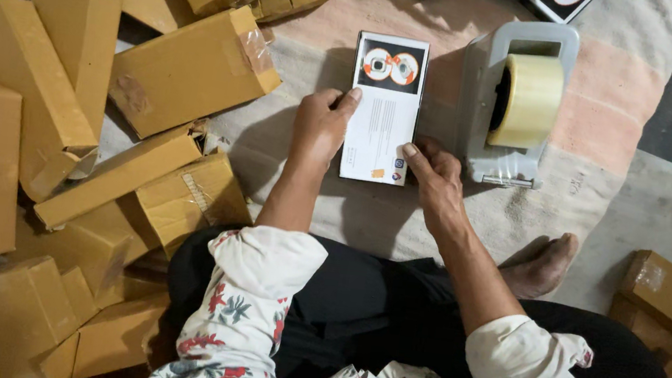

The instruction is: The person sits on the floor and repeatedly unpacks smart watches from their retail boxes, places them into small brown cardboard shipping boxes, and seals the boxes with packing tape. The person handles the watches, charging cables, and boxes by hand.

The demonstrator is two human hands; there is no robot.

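We pinch the white-and-black product box (383, 109) at both long edges, left hand (320, 123) and right hand (432, 173) each with a closed grip, flat on the floor mat (400, 223) beside the tape dispenser (516, 100); best keep it square and steady.

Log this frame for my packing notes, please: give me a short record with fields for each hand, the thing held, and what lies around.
left hand: grips the left edge of the white box
right hand: fingers on the box's lower right corner
box: flat on the mat, black end away from the person
right of box: grey tape dispenser with a clear roll
left side: pile of taped brown cartons
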